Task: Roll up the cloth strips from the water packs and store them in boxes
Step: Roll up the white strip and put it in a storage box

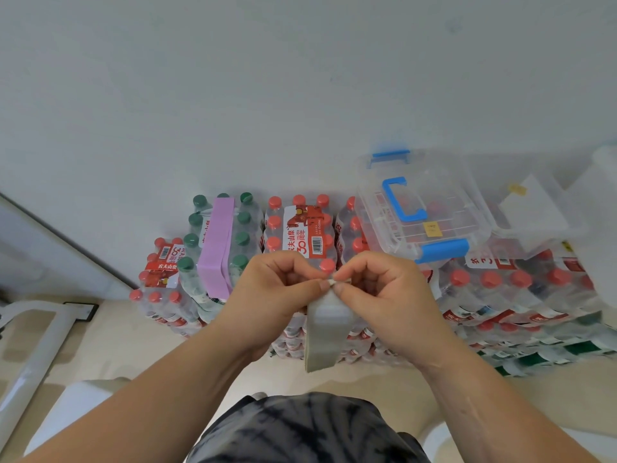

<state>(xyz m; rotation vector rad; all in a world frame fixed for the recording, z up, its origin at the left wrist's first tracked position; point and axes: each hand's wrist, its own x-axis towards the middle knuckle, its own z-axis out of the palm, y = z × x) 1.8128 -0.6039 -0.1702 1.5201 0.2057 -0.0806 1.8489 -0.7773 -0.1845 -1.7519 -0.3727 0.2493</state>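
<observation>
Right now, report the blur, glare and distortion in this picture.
Head view: wide-angle bending curves the rows of water packs; light is soft and even, no hard shadows; left hand, right hand and grey strip are fairly sharp; the clear box shows only mild sheen; frame edges look smeared.

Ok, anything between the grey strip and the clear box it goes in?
Only the box's own lid: the clear box sits on the water packs with its lid on. Nothing else stands between it and the grey strip.
</observation>
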